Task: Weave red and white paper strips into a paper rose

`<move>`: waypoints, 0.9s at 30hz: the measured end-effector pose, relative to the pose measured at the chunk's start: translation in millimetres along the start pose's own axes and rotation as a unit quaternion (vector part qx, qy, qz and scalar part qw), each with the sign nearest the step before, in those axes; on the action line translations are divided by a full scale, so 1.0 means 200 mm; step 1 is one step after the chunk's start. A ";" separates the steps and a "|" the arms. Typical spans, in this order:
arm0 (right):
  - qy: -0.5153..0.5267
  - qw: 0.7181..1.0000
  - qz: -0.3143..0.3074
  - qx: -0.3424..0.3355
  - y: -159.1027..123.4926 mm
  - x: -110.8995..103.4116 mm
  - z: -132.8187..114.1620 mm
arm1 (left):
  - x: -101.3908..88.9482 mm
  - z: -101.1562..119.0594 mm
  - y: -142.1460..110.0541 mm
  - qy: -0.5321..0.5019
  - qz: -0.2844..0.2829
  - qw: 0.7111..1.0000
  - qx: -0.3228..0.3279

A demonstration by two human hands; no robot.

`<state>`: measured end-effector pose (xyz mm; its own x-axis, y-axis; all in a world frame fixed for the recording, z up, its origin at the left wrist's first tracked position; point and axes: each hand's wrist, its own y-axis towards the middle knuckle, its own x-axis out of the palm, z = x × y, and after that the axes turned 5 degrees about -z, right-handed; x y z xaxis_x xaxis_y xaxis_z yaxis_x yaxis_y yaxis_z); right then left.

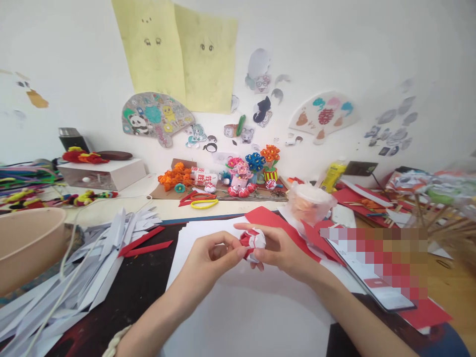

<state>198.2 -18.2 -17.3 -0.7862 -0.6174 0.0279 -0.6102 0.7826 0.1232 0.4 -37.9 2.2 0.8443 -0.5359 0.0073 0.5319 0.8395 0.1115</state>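
Observation:
Both of my hands meet over a white paper sheet [241, 307] at the middle of the desk. Between them is a small red and white woven paper ball [253, 243]. My right hand [282, 250] cups the ball from the right, thumb over its top. My left hand [211, 260] pinches its left side with thumb and fingertips. The ball sits a little above the sheet.
Cut white and red paper strips [92, 258] pile up at the left beside a beige bowl [26, 243]. Red paper sheets [282, 220], a clear plastic cup [310, 201] and a phone [375, 282] lie to the right. Paper flowers [256, 166], red scissors [197, 197] and pipe cleaners [26, 178] stand farther back.

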 end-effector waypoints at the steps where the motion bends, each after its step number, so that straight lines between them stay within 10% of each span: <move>1: 0.000 1.000 0.001 0.001 0.00 0.00 0.00 | 0.00 0.00 0.00 0.011 0.011 1.000 0.010; 9: 0.010 1.000 -0.009 -0.015 0.01 0.01 0.00 | 0.03 -0.01 -0.01 0.216 0.134 0.962 0.105; 27: 0.020 0.999 -0.033 -0.014 0.01 0.01 0.01 | 0.03 -0.01 -0.03 0.375 0.124 0.901 0.180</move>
<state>196.2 -18.3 -18.5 -0.7400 -0.6701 0.0587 -0.6564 0.7384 0.1547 2.4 -46.7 -1.1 0.8136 -0.0110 -0.5813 0.3783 0.7692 0.5150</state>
